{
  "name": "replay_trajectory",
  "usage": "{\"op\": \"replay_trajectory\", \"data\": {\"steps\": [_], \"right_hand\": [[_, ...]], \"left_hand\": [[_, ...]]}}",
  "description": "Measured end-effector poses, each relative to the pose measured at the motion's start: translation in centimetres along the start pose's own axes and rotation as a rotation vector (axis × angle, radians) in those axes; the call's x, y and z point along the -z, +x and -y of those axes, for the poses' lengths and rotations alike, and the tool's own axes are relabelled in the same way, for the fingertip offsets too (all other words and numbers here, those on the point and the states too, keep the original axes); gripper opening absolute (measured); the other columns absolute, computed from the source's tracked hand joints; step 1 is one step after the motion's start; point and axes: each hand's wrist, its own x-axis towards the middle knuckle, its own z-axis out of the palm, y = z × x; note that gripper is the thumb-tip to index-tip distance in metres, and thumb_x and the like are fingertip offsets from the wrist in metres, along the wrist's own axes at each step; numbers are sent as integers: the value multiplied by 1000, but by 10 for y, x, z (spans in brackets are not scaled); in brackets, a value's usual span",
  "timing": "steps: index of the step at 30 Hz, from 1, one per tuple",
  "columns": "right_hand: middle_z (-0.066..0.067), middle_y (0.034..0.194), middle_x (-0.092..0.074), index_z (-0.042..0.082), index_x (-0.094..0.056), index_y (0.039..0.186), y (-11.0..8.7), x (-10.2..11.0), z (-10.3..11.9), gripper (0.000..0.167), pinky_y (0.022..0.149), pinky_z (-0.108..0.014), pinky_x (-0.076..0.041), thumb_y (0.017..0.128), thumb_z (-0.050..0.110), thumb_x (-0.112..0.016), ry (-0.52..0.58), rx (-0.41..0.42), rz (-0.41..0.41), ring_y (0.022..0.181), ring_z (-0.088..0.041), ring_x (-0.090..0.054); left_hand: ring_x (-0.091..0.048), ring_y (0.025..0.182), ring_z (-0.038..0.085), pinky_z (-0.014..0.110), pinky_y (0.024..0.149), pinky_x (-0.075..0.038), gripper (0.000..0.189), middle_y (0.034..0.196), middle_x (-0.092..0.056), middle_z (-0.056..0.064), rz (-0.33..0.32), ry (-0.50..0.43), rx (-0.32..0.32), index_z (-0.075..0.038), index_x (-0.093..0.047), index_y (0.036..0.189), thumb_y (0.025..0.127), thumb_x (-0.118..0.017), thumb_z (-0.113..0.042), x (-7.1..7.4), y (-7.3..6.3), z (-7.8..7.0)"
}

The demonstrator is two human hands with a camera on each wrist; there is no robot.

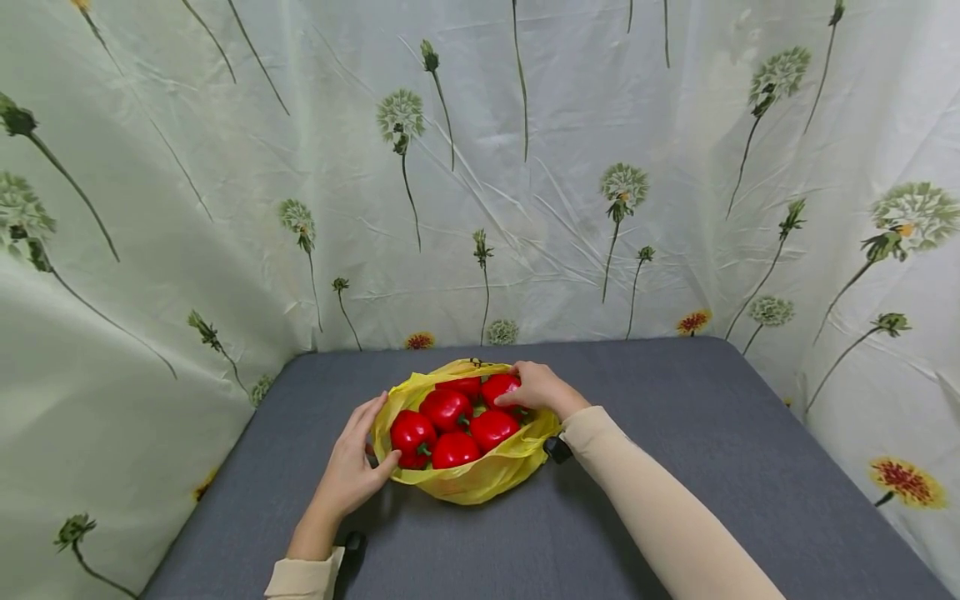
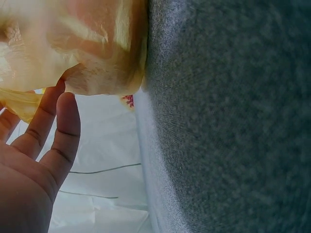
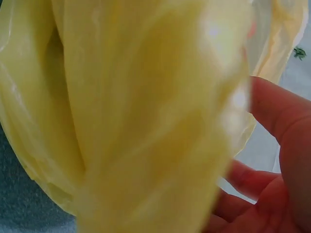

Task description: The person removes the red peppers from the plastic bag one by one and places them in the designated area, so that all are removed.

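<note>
A yellow plastic bag (image 1: 480, 485) sits on the table with its mouth open, holding several glossy red bell peppers (image 1: 447, 409). At the bag's left side is my left hand (image 1: 354, 460), its fingers and thumb spread along the rim. The left wrist view shows that hand's (image 2: 34, 160) fingers fairly straight, fingertips against the bag's side. My right hand (image 1: 546, 388) reaches over the back right rim, thumb and fingers around a red bell pepper (image 1: 498, 387) in the bag. In the right wrist view, yellow plastic hides much of the right hand (image 3: 272, 160).
A dark grey table (image 1: 675, 467) lies under the bag. Behind it and along both sides hangs a pale curtain (image 1: 540, 208) printed with dandelions. Dark wrist straps show at the cream sleeves (image 1: 645, 492).
</note>
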Motion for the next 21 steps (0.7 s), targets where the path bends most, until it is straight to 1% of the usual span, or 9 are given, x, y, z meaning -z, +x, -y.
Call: {"op": "replay_trajectory", "data": {"steps": [5,8,11,13,15,18,21], "right_hand": [[-21,138,-68,-5,-57,146,0,-1,5,73,111,-46,-54,93,36,-85,-54,-20,-3,125,-34,-65],[-18,128,-71,-5,-61,140,0,-2,5,68,103,-42,-58,91,36,-85,-85,-22,-20,114,-30,-67],[-14,109,-73,-4,-68,125,1,-4,4,56,89,-36,-60,90,36,-86,-93,-11,-41,96,-25,-67],[-11,98,-72,-1,-71,113,1,-3,3,47,79,-33,-58,90,37,-85,-81,-3,-53,86,-23,-65],[-7,87,-70,2,-70,102,2,-2,3,40,70,-29,-53,90,38,-85,-68,4,-57,77,-20,-62],[-5,79,-67,5,-69,96,0,3,4,38,62,-26,-48,90,39,-84,-43,6,-56,69,-17,-60],[-4,76,-67,5,-69,97,-5,9,7,38,59,-25,-47,92,40,-83,-22,7,-52,65,-16,-60]], "left_hand": [[-60,117,31,25,70,-53,85,153,-55,21,-2,2,-17,-2,-47,160,83,-82,-7,-2,-1,0],[-60,116,30,24,70,-53,85,152,-56,21,-2,2,-23,-2,-47,160,83,-82,-6,-3,-1,0],[-60,115,29,24,70,-52,85,152,-56,21,-2,1,-26,-2,-47,160,83,-82,-6,-3,-1,-1],[-60,114,29,24,69,-52,85,152,-56,21,-5,1,-32,-2,-47,160,83,-83,-6,-3,-2,-1],[-60,113,28,24,69,-52,85,151,-57,21,-9,1,-39,-2,-48,160,83,-82,-6,-3,-2,0],[-60,113,28,24,69,-52,85,150,-57,21,-17,-5,-53,-2,-48,160,82,-82,-5,-2,-1,0],[-60,112,28,24,69,-52,84,150,-57,22,-22,-9,-66,-2,-47,160,83,-82,-5,-1,-1,0]]}}
